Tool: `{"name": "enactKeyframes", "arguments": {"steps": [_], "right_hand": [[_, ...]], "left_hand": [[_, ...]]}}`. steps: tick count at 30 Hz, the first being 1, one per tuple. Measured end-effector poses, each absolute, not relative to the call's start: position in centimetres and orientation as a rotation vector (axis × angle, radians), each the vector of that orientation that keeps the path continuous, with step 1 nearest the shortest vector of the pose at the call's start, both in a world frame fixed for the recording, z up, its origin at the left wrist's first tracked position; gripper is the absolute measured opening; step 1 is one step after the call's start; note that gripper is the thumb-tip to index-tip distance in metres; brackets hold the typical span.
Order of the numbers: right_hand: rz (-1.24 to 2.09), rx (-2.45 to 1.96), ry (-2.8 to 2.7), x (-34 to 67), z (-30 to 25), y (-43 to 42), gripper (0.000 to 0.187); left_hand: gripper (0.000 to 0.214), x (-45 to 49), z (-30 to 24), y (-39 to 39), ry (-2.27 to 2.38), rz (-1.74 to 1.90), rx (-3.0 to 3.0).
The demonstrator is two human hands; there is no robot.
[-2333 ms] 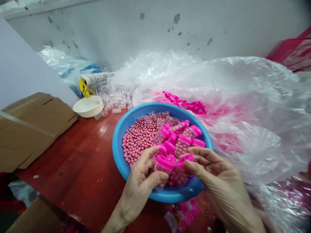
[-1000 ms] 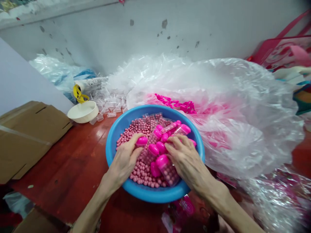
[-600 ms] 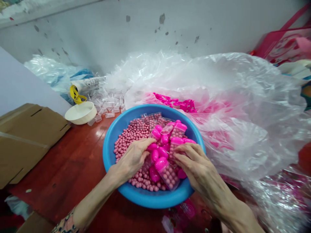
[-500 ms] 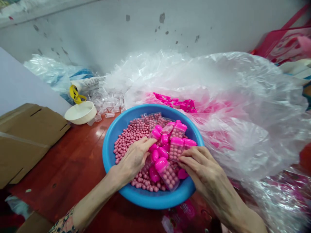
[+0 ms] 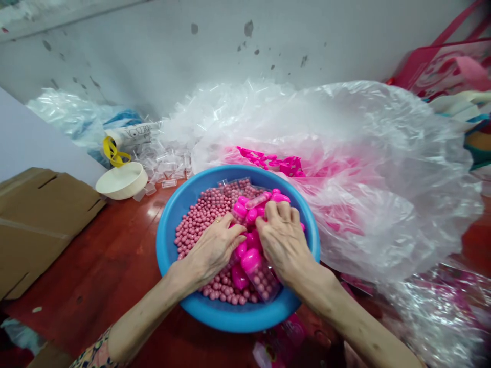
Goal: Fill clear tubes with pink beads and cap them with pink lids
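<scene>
A blue plastic basin (image 5: 180,204) on the red-brown table holds a heap of small pink candy balls (image 5: 197,217) and several clear capsules with bright pink caps (image 5: 255,266) filled with balls. My left hand (image 5: 213,248) lies in the basin with fingers curled down over the capsules. My right hand (image 5: 282,237) is beside it, fingers bent and closed over capsules near the far pink caps (image 5: 240,208). What each hand grips under the fingers is partly hidden.
A large clear plastic bag (image 5: 376,168) with pink caps (image 5: 280,163) inside lies right of the basin. A cream bowl (image 5: 120,180), yellow tape loop (image 5: 112,152) and loose clear capsule halves (image 5: 169,163) sit behind. Cardboard (image 5: 34,220) covers the left.
Both hands dropped from holding a capsule above the basin rim into the basin. My right hand has now slid forward over the capped capsules, meeting my left.
</scene>
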State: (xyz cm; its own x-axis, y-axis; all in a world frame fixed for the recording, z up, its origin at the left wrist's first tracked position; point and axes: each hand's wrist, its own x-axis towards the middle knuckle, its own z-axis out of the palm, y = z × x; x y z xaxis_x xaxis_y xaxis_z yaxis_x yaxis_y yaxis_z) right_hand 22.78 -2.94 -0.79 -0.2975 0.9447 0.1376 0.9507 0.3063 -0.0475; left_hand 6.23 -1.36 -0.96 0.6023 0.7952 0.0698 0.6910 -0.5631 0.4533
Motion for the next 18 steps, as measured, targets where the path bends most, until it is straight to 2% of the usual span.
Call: {"name": "enactKeyframes", "arguments": {"steps": [6, 12, 15, 18], "right_hand": [[-0.029, -1.443, -2.699, 23.1, -1.3, -2.5, 0.027], [-0.052, -1.201, -2.704, 24.7, -1.3, -1.8, 0.034], [0.104, -1.098, -2.669, 26.0, -1.1, -1.0, 0.034], [0.308, -1.039, -2.587, 27.1, -0.8, -0.4, 0.025]], "left_hand": [[0.030, 5.4, -1.2, -1.8, 1.139, 0.291, 2.373], [0.028, 5.1, -1.3, -2.1, 1.130, 0.295, 2.364], [0.027, 4.8, -1.4, -2.1, 1.146, 0.351, 2.331], [0.030, 4.6, -1.2, -2.0, 1.161, 0.401, 2.284]]}}
